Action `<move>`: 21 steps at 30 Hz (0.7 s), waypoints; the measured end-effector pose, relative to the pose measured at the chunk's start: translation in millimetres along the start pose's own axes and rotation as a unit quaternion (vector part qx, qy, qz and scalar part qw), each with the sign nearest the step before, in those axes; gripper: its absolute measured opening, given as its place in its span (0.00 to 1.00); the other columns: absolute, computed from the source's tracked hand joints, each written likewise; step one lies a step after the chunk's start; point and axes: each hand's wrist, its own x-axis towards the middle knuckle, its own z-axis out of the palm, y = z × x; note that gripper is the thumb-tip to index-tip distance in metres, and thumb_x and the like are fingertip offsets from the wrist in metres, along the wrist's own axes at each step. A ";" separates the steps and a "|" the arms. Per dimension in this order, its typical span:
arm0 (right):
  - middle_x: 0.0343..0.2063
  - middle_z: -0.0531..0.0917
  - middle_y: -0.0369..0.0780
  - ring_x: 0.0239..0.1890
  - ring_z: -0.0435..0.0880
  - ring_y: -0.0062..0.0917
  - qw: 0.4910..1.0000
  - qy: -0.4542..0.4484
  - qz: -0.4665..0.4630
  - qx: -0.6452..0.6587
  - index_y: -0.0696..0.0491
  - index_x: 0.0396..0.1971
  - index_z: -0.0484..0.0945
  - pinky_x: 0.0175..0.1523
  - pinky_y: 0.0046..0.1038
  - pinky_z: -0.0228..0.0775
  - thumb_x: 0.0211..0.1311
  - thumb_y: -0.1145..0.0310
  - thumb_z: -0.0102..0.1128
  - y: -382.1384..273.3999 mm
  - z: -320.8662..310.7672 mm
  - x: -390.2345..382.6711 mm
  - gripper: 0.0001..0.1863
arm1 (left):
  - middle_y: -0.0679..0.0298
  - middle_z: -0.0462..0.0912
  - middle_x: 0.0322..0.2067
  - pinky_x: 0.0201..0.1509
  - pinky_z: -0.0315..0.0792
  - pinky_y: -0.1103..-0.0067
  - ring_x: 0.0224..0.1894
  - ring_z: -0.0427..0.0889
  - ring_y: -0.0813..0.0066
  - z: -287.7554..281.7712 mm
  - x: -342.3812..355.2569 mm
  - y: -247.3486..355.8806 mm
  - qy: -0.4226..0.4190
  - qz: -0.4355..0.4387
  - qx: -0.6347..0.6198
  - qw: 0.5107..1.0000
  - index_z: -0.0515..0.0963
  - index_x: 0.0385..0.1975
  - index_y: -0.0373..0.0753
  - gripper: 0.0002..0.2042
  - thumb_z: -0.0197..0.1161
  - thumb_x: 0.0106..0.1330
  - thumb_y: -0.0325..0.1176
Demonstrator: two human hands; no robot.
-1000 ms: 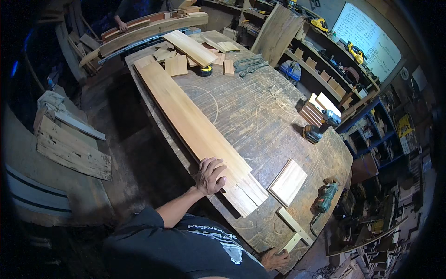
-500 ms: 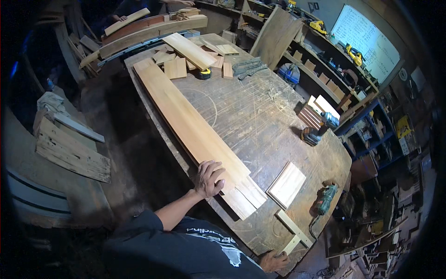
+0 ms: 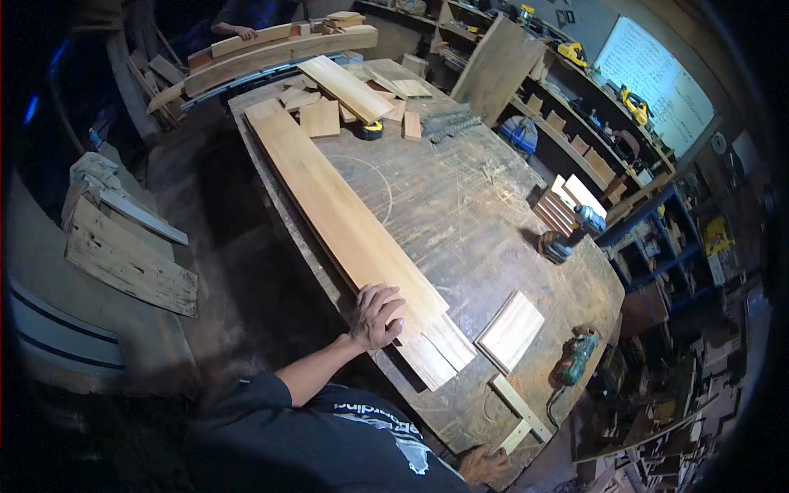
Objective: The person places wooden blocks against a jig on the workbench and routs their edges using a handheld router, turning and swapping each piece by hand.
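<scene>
Flatter now than half a second ago, a plank (image 3: 267,36) under a co-worker's hand (image 3: 243,32) has come down. Our left hand (image 3: 378,315), fingers loosely spread, rests on the long board (image 3: 330,197) along the surface's (image 3: 460,222) left edge. Our right hand (image 3: 485,466), grip unclear, is at joined strips (image 3: 523,408) by the near corner. We seem to be steadying; moving either piece calls for firmer hold.

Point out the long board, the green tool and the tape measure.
Long board (image 3: 337,209), head view: middle of its top face.
Green tool (image 3: 579,360), head view: its body.
Tape measure (image 3: 371,130), head view: its case.
</scene>
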 end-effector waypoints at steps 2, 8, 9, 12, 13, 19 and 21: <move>0.53 0.72 0.49 0.56 0.71 0.48 1.000 0.008 -0.008 0.005 0.55 0.52 0.76 0.57 0.51 0.65 0.58 0.56 0.58 2.5 2.9 1.5 0.25 | 0.52 0.77 0.56 0.69 0.59 0.54 0.61 0.71 0.48 -0.9 1.9 -5.0 0.019 0.002 0.002 1.000 0.81 0.49 0.38 0.20 0.61 0.62 0.44; 0.56 0.71 0.54 0.59 0.71 0.52 0.999 0.003 -0.025 0.026 0.60 0.51 0.77 0.62 0.53 0.61 0.64 0.54 0.60 30.4 10.9 -1.8 0.25 | 0.52 0.78 0.55 0.67 0.60 0.53 0.60 0.72 0.48 6.9 3.7 3.5 0.006 0.025 0.009 1.000 0.82 0.47 0.39 0.20 0.58 0.65 0.48; 0.58 0.71 0.54 0.60 0.70 0.52 0.999 -0.006 -0.014 0.034 0.60 0.50 0.77 0.64 0.53 0.60 0.61 0.56 0.61 26.8 6.5 -3.1 0.25 | 0.52 0.78 0.54 0.67 0.60 0.53 0.60 0.73 0.47 9.8 5.3 1.8 0.008 0.023 0.018 1.000 0.82 0.47 0.39 0.20 0.57 0.66 0.48; 0.59 0.70 0.54 0.62 0.67 0.51 0.999 -0.036 0.017 0.037 0.60 0.49 0.79 0.66 0.52 0.57 0.53 0.60 0.63 8.5 1.4 6.7 0.25 | 0.49 0.77 0.55 0.66 0.60 0.50 0.60 0.71 0.46 7.0 0.3 -2.4 0.006 0.014 0.018 1.000 0.82 0.47 0.37 0.22 0.57 0.65 0.49; 0.59 0.70 0.54 0.62 0.67 0.51 0.997 -0.032 0.030 0.064 0.60 0.50 0.79 0.66 0.52 0.57 0.51 0.61 0.64 -2.4 -6.7 8.6 0.27 | 0.49 0.77 0.55 0.66 0.59 0.50 0.60 0.71 0.45 6.2 -0.6 -2.3 0.007 0.010 0.020 1.000 0.82 0.47 0.37 0.22 0.57 0.66 0.49; 0.59 0.69 0.53 0.62 0.66 0.52 0.997 -0.028 0.035 0.064 0.59 0.51 0.78 0.68 0.54 0.54 0.51 0.62 0.65 -0.1 -6.6 6.6 0.27 | 0.48 0.75 0.58 0.68 0.57 0.49 0.61 0.69 0.44 10.8 0.8 -2.1 -0.019 0.029 0.032 0.999 0.79 0.51 0.36 0.22 0.55 0.68 0.47; 0.59 0.69 0.53 0.62 0.66 0.53 0.997 -0.030 0.035 0.059 0.58 0.52 0.78 0.68 0.54 0.54 0.51 0.63 0.65 2.9 -3.6 7.4 0.27 | 0.48 0.75 0.58 0.68 0.57 0.49 0.61 0.69 0.44 14.8 -0.3 -1.8 -0.025 0.031 0.036 0.999 0.79 0.51 0.36 0.22 0.55 0.68 0.47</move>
